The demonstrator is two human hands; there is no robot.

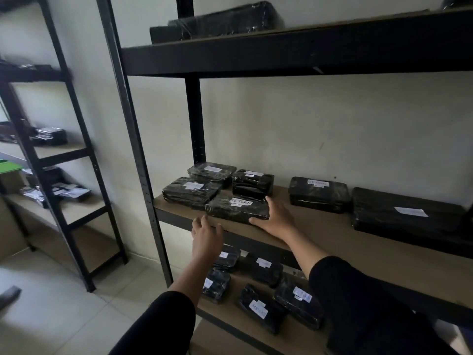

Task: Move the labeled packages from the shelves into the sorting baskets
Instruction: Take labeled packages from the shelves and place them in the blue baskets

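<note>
Black-wrapped package (pixel 237 209) labelled "RETURN", right hand (pixel 275 216) gripping it.

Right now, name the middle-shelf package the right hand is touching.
The front package marked RETURN; the right hand grips its right end, the others lie untouched behind.

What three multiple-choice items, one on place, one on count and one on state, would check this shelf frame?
1. Where does the package marked RETURN that the right hand touches lie?
A. middle shelf, front edge
B. top shelf
C. floor

2. How many packages lie on the middle shelf?
A. two
B. six
C. ten

3. What is the left hand doing?
A. gripping a package
B. reaching, fingers spread, holding nothing
C. resting on the floor

Answers: 1 A, it sits at the board's front edge; 2 B, four at left and two at right; 3 B, its fingers are short of the package.
</note>
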